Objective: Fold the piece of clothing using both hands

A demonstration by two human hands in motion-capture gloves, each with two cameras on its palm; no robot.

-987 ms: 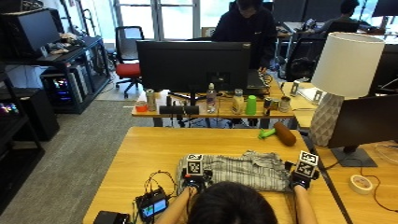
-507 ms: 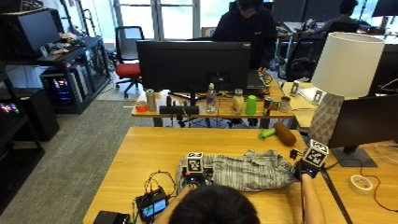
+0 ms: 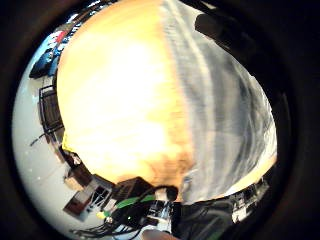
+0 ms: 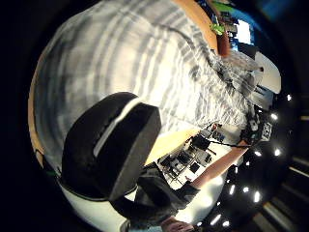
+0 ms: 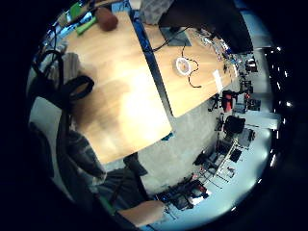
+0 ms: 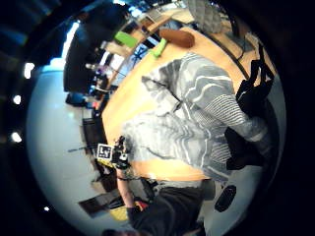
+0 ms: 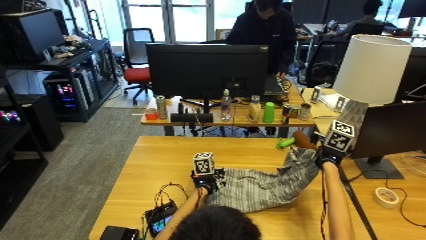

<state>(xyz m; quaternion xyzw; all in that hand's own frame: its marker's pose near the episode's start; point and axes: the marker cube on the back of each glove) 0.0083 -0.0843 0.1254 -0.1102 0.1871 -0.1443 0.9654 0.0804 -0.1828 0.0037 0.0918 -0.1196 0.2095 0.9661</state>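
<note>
Two wooden tables [image 7: 173, 155] fill the space around me: the one I work at, and a second one beyond it carrying a black monitor [image 7: 206, 70] and a row of bottles [image 7: 256, 109]. Grey carpet [image 7: 86, 150] runs along my left, with a red office chair [image 7: 136, 75] by the windows. A white lamp [image 7: 369, 62] stands to my right, and a roll of tape [image 7: 385, 197] lies on the neighbouring tabletop near it.

The striped grey garment [image 7: 263, 182] lies on the table in front of me, one end lifted off the surface. My left hand [image 7: 205, 181] rests on its near left edge; the thumb-side palm view shows the cloth pressed close under my thumb [image 4: 111, 145], but I cannot tell whether my fingers pinch it. My right hand [image 7: 327, 155] is raised above the table's far right and grips the lifted end, the cloth hanging from it.

A green object [image 7: 286, 143] and a brown one [image 7: 305, 139] sit just beyond the garment. A small black device [image 7: 160, 220] with wires lies near my left forearm. My head hides the garment's near edge.
</note>
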